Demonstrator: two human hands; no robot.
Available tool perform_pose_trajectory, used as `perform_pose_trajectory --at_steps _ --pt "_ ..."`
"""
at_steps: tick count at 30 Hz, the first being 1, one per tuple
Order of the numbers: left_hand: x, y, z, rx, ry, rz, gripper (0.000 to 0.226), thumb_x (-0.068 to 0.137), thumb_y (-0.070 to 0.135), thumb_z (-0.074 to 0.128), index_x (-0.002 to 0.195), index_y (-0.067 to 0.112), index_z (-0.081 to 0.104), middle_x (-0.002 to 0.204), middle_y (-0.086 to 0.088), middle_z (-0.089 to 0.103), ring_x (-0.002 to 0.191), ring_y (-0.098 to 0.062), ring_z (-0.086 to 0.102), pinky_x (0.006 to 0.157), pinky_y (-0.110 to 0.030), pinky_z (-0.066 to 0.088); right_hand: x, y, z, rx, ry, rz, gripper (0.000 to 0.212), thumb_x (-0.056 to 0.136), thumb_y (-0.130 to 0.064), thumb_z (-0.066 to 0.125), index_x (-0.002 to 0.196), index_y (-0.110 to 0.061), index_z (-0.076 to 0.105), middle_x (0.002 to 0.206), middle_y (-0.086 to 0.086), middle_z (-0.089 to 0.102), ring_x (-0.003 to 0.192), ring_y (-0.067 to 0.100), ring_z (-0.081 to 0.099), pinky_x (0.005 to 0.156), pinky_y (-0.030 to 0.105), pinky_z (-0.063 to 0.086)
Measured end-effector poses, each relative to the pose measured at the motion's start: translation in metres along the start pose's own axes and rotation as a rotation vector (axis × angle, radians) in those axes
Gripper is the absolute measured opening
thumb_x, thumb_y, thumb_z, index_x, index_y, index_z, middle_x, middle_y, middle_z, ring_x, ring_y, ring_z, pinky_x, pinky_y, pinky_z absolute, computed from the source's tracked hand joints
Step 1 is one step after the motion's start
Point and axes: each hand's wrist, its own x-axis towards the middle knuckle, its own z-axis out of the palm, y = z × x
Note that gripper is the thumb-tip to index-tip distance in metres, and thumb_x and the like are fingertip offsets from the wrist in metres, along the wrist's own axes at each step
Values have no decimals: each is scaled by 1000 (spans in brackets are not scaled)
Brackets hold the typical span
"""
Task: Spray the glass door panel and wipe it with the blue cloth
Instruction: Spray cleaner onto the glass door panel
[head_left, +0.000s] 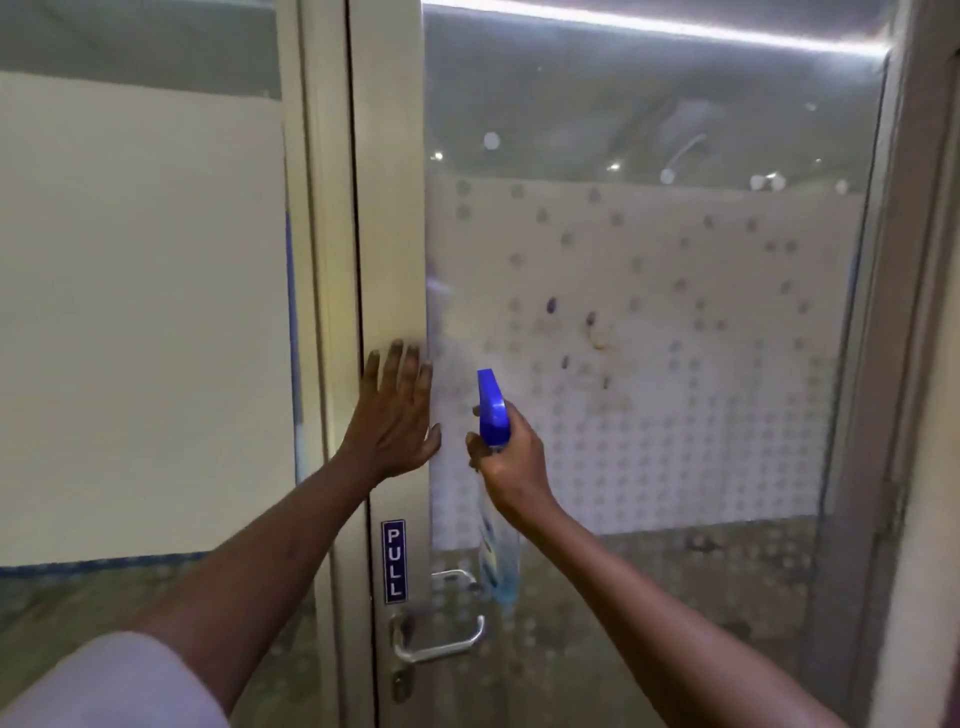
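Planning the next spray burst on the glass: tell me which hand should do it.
Right. The right hand has its grip on the spray bottle, nozzle toward the glass panel; the left hand lies flat on the door frame.

My left hand (396, 415) lies flat on the door frame (389, 208), left of the glass panel (675, 338). My right hand (511, 457) holds the spray bottle (493, 410) before the glass. Below on the frame sit the pull sign (394, 561), then the door handle (436, 642).

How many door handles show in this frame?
2: a metal lever handle on the door frame below the PULL sign, and a second handle seen through the glass panel, partly hidden.
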Motion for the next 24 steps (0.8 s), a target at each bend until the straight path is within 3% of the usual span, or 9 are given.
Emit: perform_pose_trajectory --at_steps 5,10,15,19,24 --pt "57 32 19 -79 64 -7 88 82 47 59 144 -11 33 150 -38 27 140 -56 25 108 -70 28 44 1 -53 -58 -11 -36 40 82 -12 61 100 -44 48 108 3 60 88 25 62 80 53 55" --pt "93 59 52 -140 124 -33 90 88 57 39 147 -8 19 154 -36 18 142 -54 19 109 -72 24 86 18 -97 -148 -59 -59 34 82 -10 58 113 -23 52 110 6 60 85 31 61 77 56 54" --pt "105 63 76 -90 176 -76 98 90 66 32 152 -6 7 159 -30 1 147 -48 4 115 -69 7 107 36 -109 -179 -101 -69 25 83 -14 56 101 -30 50 101 2 56 80 30 61 61 31 56" --pt "103 61 81 -60 200 -70 99 90 68 33 152 -5 9 161 -28 0 148 -46 2 115 -68 8 106 49 -98 -217 -106 -71 16 87 -15 59 100 -19 50 95 2 54 80 29 59 73 49 56" --pt "105 61 85 -37 216 -75 101 89 71 35 153 -3 9 162 -26 0 149 -44 1 116 -67 6 108 55 -89 -282 -108 -34 14 91 -23 59 101 -20 50 99 5 54 79 25 58 72 50 57"
